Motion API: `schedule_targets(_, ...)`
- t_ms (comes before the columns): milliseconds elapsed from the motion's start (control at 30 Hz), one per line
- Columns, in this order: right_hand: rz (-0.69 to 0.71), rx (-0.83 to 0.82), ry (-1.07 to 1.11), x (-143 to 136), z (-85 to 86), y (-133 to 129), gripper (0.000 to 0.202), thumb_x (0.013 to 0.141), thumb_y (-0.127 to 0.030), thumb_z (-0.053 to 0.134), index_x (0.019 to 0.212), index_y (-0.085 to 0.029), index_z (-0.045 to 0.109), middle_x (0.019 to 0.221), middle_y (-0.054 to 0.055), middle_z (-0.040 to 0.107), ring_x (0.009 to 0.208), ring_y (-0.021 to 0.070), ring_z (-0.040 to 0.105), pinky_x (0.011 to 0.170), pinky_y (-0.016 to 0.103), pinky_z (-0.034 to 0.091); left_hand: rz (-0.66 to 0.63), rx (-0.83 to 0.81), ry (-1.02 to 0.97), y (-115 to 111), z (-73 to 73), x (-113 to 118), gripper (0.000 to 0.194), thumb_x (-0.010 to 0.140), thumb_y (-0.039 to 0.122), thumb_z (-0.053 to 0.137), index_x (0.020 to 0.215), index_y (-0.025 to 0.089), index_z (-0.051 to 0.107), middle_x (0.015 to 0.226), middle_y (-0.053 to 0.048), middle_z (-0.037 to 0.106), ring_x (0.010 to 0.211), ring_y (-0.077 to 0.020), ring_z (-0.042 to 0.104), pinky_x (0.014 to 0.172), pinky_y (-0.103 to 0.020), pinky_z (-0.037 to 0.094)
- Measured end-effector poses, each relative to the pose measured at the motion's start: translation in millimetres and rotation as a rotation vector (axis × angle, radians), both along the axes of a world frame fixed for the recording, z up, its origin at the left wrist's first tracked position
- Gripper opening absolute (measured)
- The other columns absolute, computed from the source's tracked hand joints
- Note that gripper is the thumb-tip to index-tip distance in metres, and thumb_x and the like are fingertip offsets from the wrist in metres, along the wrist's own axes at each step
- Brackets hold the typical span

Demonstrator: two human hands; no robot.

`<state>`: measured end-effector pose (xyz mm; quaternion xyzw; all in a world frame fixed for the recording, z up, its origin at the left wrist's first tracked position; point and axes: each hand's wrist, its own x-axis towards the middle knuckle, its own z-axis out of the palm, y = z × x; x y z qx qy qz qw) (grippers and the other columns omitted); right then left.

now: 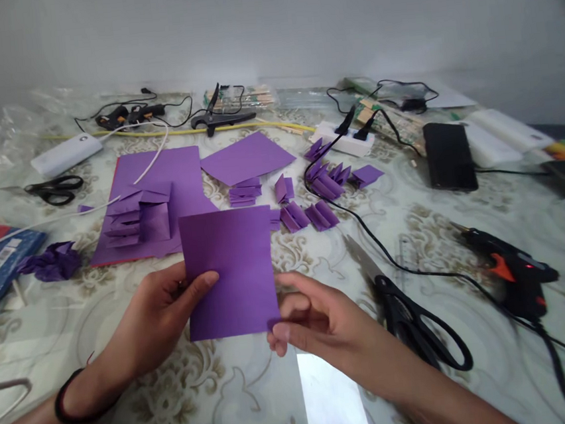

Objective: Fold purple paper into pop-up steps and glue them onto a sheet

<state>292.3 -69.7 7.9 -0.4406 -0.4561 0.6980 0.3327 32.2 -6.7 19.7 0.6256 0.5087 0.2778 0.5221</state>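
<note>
A flat rectangular sheet of purple paper [235, 263] is held up above the table between my hands. My left hand [167, 310] grips its left edge, thumb on the front face and fingers behind. At the lower right corner my right hand [312, 316] pinches the sheet between thumb and finger. Behind it lie several small folded purple paper pieces [295, 217] and a larger purple sheet [247, 157]. To the left of these, a folded purple paper form [155, 211] rests on a stack of purple paper [183, 171].
Large black scissors [407, 313] and a glue gun [512, 270] with its black cord lie at right. Beyond are a phone [450, 156] and a power strip [343, 139]. Small scissors [55, 189] and crumpled purple paper [52, 261] lie at left.
</note>
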Motion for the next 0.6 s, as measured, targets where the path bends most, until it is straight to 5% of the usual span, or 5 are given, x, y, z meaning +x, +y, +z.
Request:
schedule_targets(133, -0.176, 0.547, -0.361, 3.7, -6.5, -0.9, 0.090, 0.090, -0.018, 0.083, 0.164, -0.044, 0.040, 0.140, 0.005, 0.064, 0.126, 0.0239, 0.068, 0.111, 0.047, 0.056, 0.026, -0.187, -0.154, 2.3, -4.2, 0.5, 0.043, 0.096, 0.060, 0.073, 0.091, 0.018, 0.076, 0.080, -0.002, 0.073, 0.065, -0.0144, 0.060, 0.056, -0.021, 0.049)
schedule_targets(300, -0.267, 1.176, -0.622, 3.7, 0.4, -3.8, 0.049, 0.092, -0.002, 0.069, 0.127, -0.034, 0.078, 0.128, 0.005, 0.073, 0.124, 0.0280, 0.063, 0.114, 0.051, 0.051, -0.186, -0.526, -0.196, -3.8, 6.3, 5.5, 0.047, 0.094, 0.063, 0.076, 0.092, 0.016, 0.077, 0.083, -0.007, 0.081, 0.065, -0.0169, 0.069, 0.057, -0.023, 0.052)
schedule_targets(367, -0.280, 1.085, -0.521, 4.5, 7.2, -5.5, 0.038, 0.094, -0.004, 0.070, 0.114, -0.035, 0.082, 0.107, 0.002, 0.081, 0.105, 0.0269, 0.069, 0.106, 0.050, 0.055, -0.246, -0.520, -0.142, -4.6, 14.1, 5.8, 0.054, 0.098, 0.068, 0.066, 0.088, 0.017, 0.077, 0.077, -0.007, 0.080, 0.062, -0.0179, 0.071, 0.056, -0.024, 0.052)
schedule_targets(467, -0.388, 0.643, -0.357, 7.6, 11.0, -5.5, 0.012, 0.099, -0.025, 0.075, 0.095, -0.032, 0.084, 0.086, 0.003, 0.081, 0.078, 0.0249, 0.071, 0.078, 0.041, 0.060, -0.166, -0.242, -0.056, -4.3, 22.5, 2.3, 0.062, 0.106, 0.070, 0.049, 0.091, 0.017, 0.078, 0.071, -0.005, 0.076, 0.063, -0.0178, 0.071, 0.061, -0.026, 0.055)
schedule_targets(600, -0.440, 0.175, -0.136, 10.7, 0.1, -2.9, 0.029, 0.096, -0.052, 0.079, 0.083, -0.026, 0.081, 0.078, 0.003, 0.076, 0.069, 0.0197, 0.066, 0.063, 0.030, 0.054, -0.084, 0.075, 0.050, -8.6, 27.9, -2.5, 0.060, 0.107, 0.071, 0.047, 0.105, 0.022, 0.081, 0.080, -0.002, 0.074, 0.071, -0.0169, 0.067, 0.068, -0.026, 0.055)
